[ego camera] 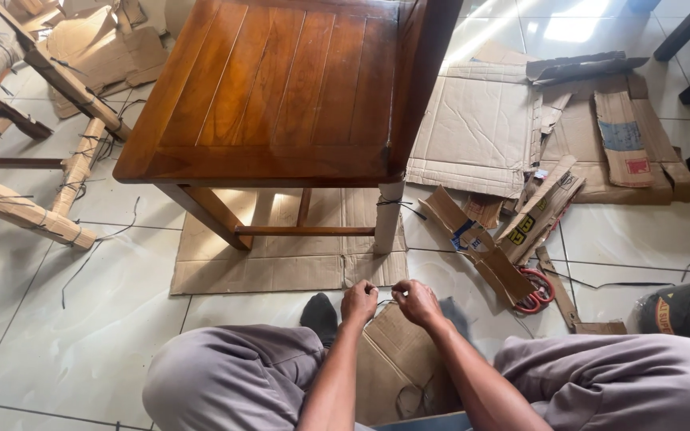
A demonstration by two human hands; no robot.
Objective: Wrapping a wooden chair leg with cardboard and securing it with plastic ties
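hands: our left hand (358, 302) and right hand (415, 300) sit close together at 6 o'clock in the view, fingertips pinched on something thin between them

what we're pinching: looks like a thin dark strap (379, 297), though it's too small here to be sure

where it is: just above our knees, over the folded cardboard piece (397, 351) on the floor, with the wooden chair (281, 96) up at 12 o'clock

handling: we'd call it light and floppy, a bit slick, no stiffness to lean on, so a fingertip pinch near the ends beats a fist grip

which way it runs: long axis roughly 9 to 3 o'clock, spanning hand to hand

nearby: the chair's front leg (389, 215) is wrapped in cardboard and tied, flat cardboard sheet (281, 263) lies under the chair, red-handled scissors (535, 294) at 3 o'clock, within reach
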